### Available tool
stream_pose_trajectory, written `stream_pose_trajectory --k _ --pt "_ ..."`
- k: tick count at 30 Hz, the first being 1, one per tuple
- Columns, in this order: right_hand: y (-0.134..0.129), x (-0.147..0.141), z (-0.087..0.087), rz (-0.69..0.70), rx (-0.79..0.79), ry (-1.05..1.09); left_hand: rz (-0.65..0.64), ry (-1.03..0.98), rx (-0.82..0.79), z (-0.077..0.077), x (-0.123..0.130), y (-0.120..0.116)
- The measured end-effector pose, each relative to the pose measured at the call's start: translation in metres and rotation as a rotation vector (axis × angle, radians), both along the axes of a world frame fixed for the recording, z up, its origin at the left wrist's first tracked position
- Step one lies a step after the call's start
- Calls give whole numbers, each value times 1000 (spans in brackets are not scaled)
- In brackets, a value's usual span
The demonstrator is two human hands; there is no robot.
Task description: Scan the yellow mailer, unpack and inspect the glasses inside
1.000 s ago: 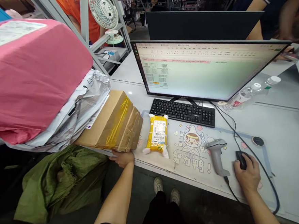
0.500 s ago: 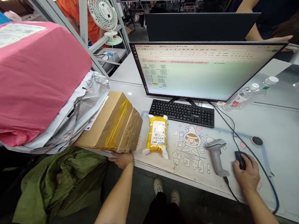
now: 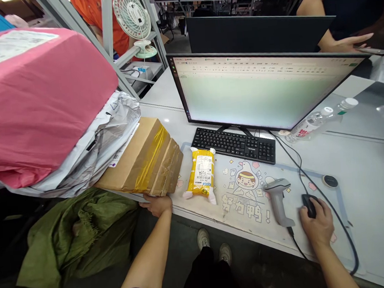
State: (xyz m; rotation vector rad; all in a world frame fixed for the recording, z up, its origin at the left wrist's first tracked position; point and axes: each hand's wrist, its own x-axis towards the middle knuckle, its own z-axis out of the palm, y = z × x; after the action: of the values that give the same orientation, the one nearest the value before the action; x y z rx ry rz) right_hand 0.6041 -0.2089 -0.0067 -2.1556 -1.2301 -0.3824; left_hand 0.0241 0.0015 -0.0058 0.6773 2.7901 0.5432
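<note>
My right hand is wrapped round a black computer mouse on the desk mat. My left hand is at the desk's front edge, closed against the bottom of a brown cardboard box with yellow tape; its fingertips are partly hidden. Just right of the box lies a small yellow parcel with a white label and white knotted corners. A grey barcode scanner rests between this parcel and my right hand. The monitor shows a mostly blank spreadsheet.
A pink parcel and a grey-white mailer bag are piled at the left. A keyboard stands below the monitor, with plastic bottles to its right. Beyond the monitor a co-worker's hand shows. Green cloth hangs low left.
The rows of text on the monitor have vanished, leaving the sheet blank. The co-worker's arm at the upper right has shifted. Both my hands stay in place.
</note>
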Motion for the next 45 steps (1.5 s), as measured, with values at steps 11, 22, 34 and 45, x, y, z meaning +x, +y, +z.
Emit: stream_pose_trajectory --k 11,22,34,45 --pt "1 1 -2 -10 5 -40 -8 14 -2 -1 -1 -1" --pt "-1 2 -3 -7 4 5 -10 46 1 -6 -1 -1" --pt "1 4 -5 39 -10 39 -11 33 16 4 1 -2" --pt "0 3 -6 -32 9 -40 -21 23 2 0 0 -3"
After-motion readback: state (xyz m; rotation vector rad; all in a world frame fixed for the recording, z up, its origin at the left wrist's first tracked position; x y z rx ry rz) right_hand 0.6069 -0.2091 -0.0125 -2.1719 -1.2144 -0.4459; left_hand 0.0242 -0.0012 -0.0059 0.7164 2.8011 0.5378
